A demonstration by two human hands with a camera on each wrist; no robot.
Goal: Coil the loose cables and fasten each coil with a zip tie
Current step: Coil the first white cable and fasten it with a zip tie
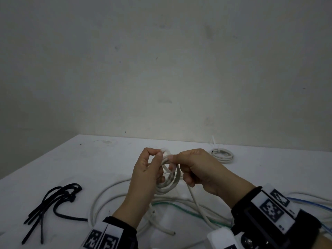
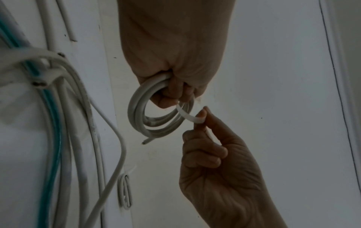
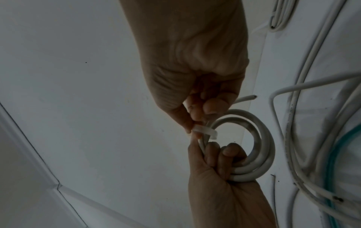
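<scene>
the tie's (image 2: 188, 115) head is hidden between fingertips. left hand (image 1: 147, 174) pinches the tie; right hand (image 1: 195, 170) grips the coil (image 1: 168, 184) and pinches the tie wrapped round it, above the table (image 1: 71, 159). a tied coil (image 1: 222, 154) lies beyond, black ties (image 1: 52, 203) left, loose cables (image 1: 179, 205) beneath.

Two bare hands meet above a table, forearms reaching forward, each wrist in a black band. The left hand (image 1: 145, 172) pinches thumb to forefinger, other fingers curled. The right hand (image 1: 198, 169) is curled, fingertips pinching.
</scene>
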